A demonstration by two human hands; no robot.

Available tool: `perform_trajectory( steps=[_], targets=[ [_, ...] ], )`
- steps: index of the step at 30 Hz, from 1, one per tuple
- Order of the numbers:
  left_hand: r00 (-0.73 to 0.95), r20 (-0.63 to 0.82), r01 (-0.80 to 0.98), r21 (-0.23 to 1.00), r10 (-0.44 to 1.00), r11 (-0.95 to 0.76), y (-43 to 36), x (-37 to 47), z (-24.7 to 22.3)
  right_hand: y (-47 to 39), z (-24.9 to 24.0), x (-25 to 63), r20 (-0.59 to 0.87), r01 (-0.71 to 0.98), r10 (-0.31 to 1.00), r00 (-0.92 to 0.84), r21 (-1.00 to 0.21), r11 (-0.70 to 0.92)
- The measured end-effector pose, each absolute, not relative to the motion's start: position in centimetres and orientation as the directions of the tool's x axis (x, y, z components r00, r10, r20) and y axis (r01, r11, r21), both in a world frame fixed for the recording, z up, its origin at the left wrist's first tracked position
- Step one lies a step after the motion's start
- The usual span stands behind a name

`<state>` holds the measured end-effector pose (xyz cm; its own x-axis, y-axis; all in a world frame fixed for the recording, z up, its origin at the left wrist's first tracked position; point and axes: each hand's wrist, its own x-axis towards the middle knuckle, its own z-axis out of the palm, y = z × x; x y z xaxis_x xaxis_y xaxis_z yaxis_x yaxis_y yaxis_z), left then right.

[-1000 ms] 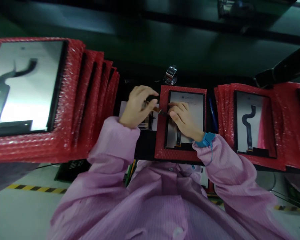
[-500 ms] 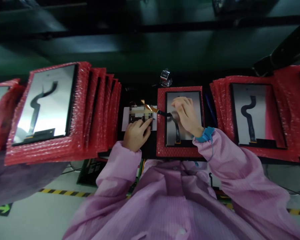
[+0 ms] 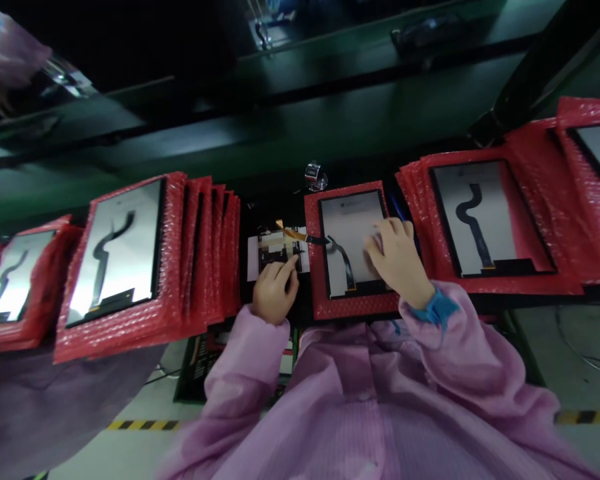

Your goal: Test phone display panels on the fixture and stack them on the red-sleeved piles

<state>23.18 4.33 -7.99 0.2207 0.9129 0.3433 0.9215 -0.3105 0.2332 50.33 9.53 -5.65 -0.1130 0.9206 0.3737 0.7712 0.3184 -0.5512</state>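
A display panel [image 3: 353, 233] lies on a red bubble-wrap sheet [image 3: 316, 293] in front of me. Its black flex cable [image 3: 347, 263] bends left and meets an orange ribbon [image 3: 295, 234] leading to a small circuit board [image 3: 275, 251] on a white base. At that board's near right edge is the index finger of my left hand [image 3: 274, 291], stretched out, with the thumb apart below it. Over the panel's right side sits my right hand [image 3: 404, 261], fingers bent and thumb apart, holding nothing visible. Whether its fingertips touch the panel I cannot tell.
Panels on red bubble wrap are stacked to the left [image 3: 125, 250] and right [image 3: 473, 220]. Behind the middle panel stands a small metal counter [image 3: 314, 175]. A blue pen-like object [image 3: 399, 207] lies beside the right stack. A black arm [image 3: 520, 80] slants in at upper right.
My right hand has moved from the panel's middle towards its right side, uncovering more of the screen. My left hand stays by the board. The view has tilted and shifted.
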Motion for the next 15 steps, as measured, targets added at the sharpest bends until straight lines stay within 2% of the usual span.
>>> perform_trajectory(
  steps=[3, 6, 11, 15],
  targets=[
    [0.219, 0.42, 0.849, 0.362, 0.881, -0.384, 2.7, 25.7, -8.2, 6.0, -6.5, 51.3, 0.32, 0.848, 0.946, -0.057, -0.485, 0.215],
    [0.282, 0.423, 0.813, 0.37, 0.861, -0.449, 2.3, 27.8, -8.5, 4.2, -7.0, 51.1, 0.285, 0.875, 0.959, -0.017, -0.459, 0.152],
    [0.332, 0.411, 0.824, 0.312, 0.849, -0.473, 2.9, 28.7, -8.7, 4.7, -6.9, 51.1, 0.245, 0.788, 0.967, 0.069, -0.608, 0.098],
    [0.307, 0.399, 0.815, 0.359, 0.864, -0.455, 2.6, 28.3, -8.1, 5.0, -4.9, 51.9, 0.182, 0.682, 0.974, 0.134, -0.73, 0.043]
  ],
)
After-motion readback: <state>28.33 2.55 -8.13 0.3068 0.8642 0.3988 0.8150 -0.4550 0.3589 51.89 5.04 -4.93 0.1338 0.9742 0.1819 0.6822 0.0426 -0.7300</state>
